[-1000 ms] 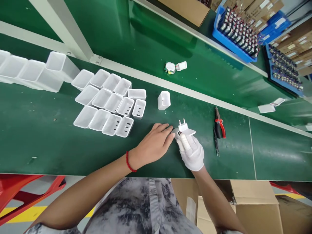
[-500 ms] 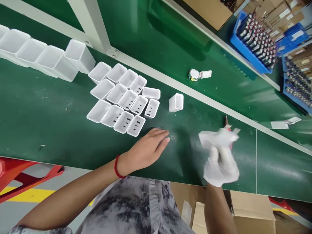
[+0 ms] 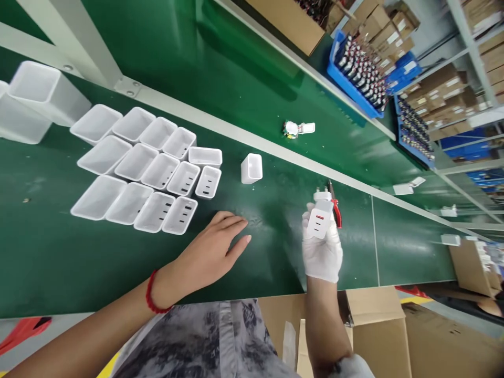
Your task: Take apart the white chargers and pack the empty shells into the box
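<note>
My left hand (image 3: 212, 252), bare with a red bracelet, rests on the green bench with its fingers apart and nothing in it. Just left of it stand several white open housings in rows, some with slots showing, such as the slotted one (image 3: 180, 216). One white housing (image 3: 252, 169) stands by itself above and right of my left hand. My right hand (image 3: 323, 257), in a white glove, is closed on a white charger (image 3: 319, 223), whose slotted face shows a red port and whose prongs point away. Red-handled pliers (image 3: 336, 210) lie just beyond that hand.
A pale rail (image 3: 275, 150) runs along the bench's back. Behind it lie a small circuit assembly (image 3: 291, 129) and a white part (image 3: 403, 188). Blue trays (image 3: 354, 86) of parts sit at the upper right. An open cardboard box (image 3: 374, 315) is below the front edge.
The view has shifted rightward. My right hand has turned the charger so its slotted face shows, and the pliers are less covered. My left hand stays flat on the bench.
</note>
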`<state>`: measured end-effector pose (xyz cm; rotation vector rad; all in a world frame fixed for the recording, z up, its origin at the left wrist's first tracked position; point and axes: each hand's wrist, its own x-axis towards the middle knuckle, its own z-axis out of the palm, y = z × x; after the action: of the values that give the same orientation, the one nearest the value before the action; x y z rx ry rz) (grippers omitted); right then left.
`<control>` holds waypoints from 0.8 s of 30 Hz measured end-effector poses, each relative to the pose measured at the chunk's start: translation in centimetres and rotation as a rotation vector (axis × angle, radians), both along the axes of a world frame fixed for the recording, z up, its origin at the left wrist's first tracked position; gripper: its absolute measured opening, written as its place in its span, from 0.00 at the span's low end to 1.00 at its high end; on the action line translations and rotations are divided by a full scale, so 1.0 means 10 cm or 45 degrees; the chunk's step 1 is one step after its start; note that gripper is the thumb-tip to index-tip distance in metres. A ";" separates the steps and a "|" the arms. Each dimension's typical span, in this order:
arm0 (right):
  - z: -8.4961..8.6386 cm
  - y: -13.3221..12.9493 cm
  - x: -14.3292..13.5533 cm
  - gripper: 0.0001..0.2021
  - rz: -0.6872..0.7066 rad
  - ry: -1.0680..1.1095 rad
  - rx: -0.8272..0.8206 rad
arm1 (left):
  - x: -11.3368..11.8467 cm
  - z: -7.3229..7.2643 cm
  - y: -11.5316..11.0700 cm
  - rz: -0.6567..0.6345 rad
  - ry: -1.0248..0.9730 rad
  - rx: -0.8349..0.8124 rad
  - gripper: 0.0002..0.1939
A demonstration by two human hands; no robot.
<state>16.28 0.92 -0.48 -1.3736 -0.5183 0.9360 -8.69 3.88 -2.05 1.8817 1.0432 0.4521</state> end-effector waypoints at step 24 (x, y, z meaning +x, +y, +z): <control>-0.37 2.76 -0.04 0.25 0.385 -1.433 0.092 | 0.18 0.01 0.07 0.129 0.219 0.424 0.21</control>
<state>15.84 28.47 -4.14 -1.7050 -1.6162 0.2721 -6.88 4.56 -1.95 2.1990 1.2410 0.5580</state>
